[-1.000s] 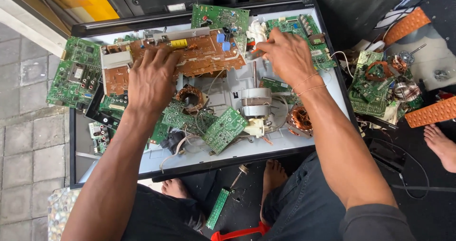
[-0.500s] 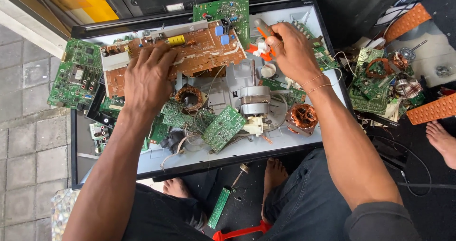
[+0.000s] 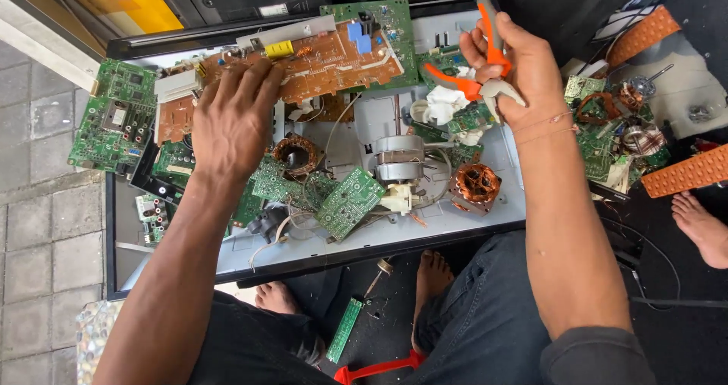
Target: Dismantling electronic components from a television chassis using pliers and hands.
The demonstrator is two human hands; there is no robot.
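My right hand (image 3: 509, 70) has just come up off the pile: half a second ago it was low over the green boards near the centre top, and now it sits at about two o'clock from the motor (image 3: 400, 160), closed around a pair of orange-handled pliers (image 3: 485, 59) with the handles spread and one pointing up toward twelve. I read that as the tool now being in hand and ready for work on the board; the jaws themselves are hidden behind my fingers, so I cannot tell whether they grip anything. My left hand (image 3: 231, 119) has hardly moved: it lies palm down, fingers spread and flat, pressing the near edge of the brown circuit board (image 3: 326, 62), which stretches from ten o'clock toward twelve across the top of the grey tray (image 3: 485, 210). The pliers hover just beside the board's right end, near but not touching it. A copper coil (image 3: 475, 184) lies at four o'clock from the motor.
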